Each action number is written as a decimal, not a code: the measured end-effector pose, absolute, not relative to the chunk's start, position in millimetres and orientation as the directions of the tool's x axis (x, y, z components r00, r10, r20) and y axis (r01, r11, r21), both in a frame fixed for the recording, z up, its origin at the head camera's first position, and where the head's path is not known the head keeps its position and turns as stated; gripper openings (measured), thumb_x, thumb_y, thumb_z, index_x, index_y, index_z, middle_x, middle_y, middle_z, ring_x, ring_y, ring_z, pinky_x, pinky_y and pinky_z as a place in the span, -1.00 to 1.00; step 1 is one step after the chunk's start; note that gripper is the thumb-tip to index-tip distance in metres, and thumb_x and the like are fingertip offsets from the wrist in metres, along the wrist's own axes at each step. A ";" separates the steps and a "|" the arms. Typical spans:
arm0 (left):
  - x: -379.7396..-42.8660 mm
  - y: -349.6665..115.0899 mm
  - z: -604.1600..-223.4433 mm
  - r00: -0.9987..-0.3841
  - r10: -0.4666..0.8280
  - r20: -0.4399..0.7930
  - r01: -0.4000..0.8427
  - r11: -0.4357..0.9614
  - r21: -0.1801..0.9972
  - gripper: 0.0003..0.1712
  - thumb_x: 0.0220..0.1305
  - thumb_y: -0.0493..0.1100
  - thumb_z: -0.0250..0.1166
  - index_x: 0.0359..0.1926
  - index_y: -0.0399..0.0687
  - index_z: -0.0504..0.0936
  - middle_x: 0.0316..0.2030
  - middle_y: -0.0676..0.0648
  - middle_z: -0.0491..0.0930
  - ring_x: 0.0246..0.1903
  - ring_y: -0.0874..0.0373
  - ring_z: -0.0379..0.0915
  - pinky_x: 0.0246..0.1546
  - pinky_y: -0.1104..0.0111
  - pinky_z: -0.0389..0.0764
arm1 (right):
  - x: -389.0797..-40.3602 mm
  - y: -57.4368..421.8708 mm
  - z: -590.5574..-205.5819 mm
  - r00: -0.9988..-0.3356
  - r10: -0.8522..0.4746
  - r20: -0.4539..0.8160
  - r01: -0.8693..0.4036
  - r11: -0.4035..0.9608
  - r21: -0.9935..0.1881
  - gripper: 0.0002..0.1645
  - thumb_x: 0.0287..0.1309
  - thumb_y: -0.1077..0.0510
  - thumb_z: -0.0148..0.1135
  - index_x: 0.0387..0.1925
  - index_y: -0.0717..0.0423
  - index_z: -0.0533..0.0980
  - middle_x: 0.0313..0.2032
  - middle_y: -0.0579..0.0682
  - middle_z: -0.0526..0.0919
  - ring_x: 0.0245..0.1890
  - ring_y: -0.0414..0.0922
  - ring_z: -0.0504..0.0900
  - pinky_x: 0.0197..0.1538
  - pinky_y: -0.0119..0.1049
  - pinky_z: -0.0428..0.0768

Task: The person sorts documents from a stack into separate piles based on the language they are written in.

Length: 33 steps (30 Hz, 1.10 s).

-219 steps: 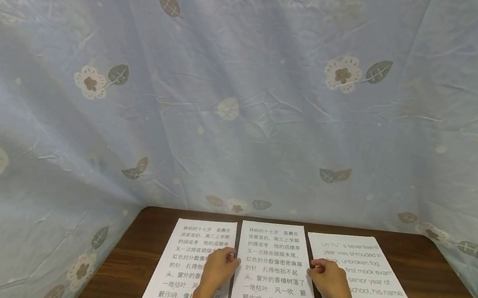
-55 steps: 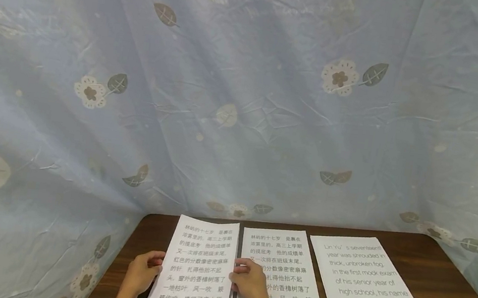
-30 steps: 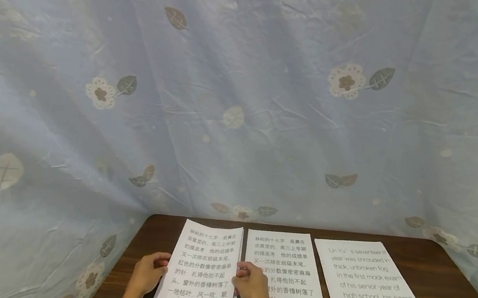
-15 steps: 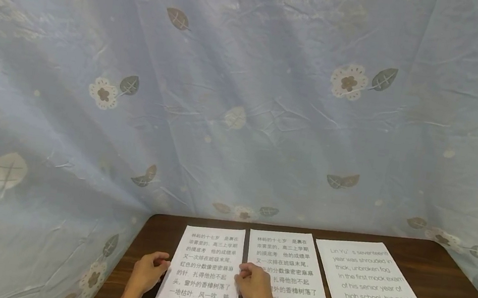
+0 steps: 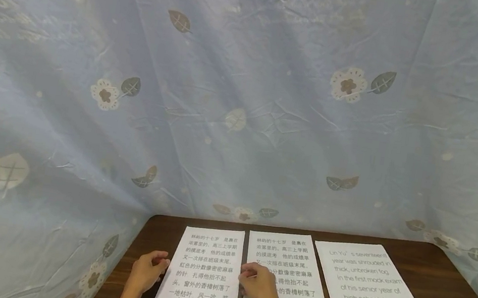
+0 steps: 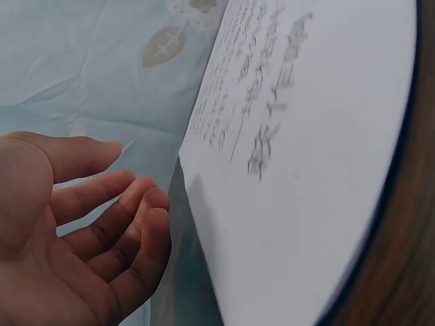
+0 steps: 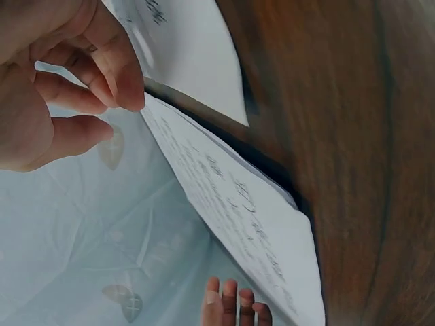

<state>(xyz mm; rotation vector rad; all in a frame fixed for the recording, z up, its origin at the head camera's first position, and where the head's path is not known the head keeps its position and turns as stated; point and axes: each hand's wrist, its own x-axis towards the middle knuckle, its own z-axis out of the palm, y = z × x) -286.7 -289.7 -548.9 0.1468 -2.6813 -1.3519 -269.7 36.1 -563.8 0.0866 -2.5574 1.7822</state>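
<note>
Three white paper stacks lie side by side in the head view. The left stack and the middle stack carry printed Chinese text. English text covers the right stack. My left hand is just off the left stack's left edge; in the left wrist view its fingers curl loosely with nothing between them. Over the middle stack, hiding some text, is my right hand, fingertips near the left stack's right edge. The right wrist view shows a gap between that hand's thumb and fingers, with nothing held.
The stacks rest on a dark brown wooden table with rounded back corners. A light blue fabric with leaf and flower prints rises behind it and along its left side. Narrow strips of wood show between the stacks.
Both hands have shifted left from the middle stack to the left stack. Its slightly raised top sheet now lies flat, and the fingers have come off its edges.
</note>
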 end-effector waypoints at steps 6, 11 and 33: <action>-286.1 -275.3 -547.4 -0.991 -0.119 0.058 -0.020 0.565 0.825 -0.57 0.45 -0.23 0.35 0.22 -0.42 0.65 -0.17 -0.20 0.71 -0.38 0.10 0.64 -0.48 0.36 0.66 | -268.6 52.6 -561.4 -0.998 -0.006 0.059 -0.057 0.346 -0.937 -0.57 0.26 0.21 0.39 0.11 0.38 0.66 -0.23 0.05 0.71 -0.41 -0.16 0.75 -0.39 -0.39 0.74; -286.2 -261.4 -549.7 -0.992 -0.108 0.062 -0.011 0.575 0.818 -0.55 0.44 -0.22 0.35 0.23 -0.43 0.64 -0.20 -0.18 0.71 -0.39 0.13 0.62 -0.48 0.39 0.65 | -267.1 65.5 -560.2 -0.999 0.021 0.049 -0.038 0.352 -0.935 -0.55 0.27 0.22 0.38 0.13 0.38 0.65 -0.22 0.06 0.72 -0.43 -0.14 0.75 -0.40 -0.37 0.74; -293.8 -189.4 -553.3 -0.990 -0.085 0.110 0.048 0.537 0.842 -0.55 0.42 -0.15 0.38 0.21 -0.34 0.70 -0.21 -0.13 0.71 -0.40 0.15 0.67 -0.46 0.43 0.61 | -263.5 116.2 -559.7 -0.993 0.114 0.032 0.019 0.422 -0.906 -0.54 0.25 0.23 0.36 0.15 0.36 0.66 -0.21 0.06 0.74 -0.44 -0.16 0.74 -0.39 -0.37 0.74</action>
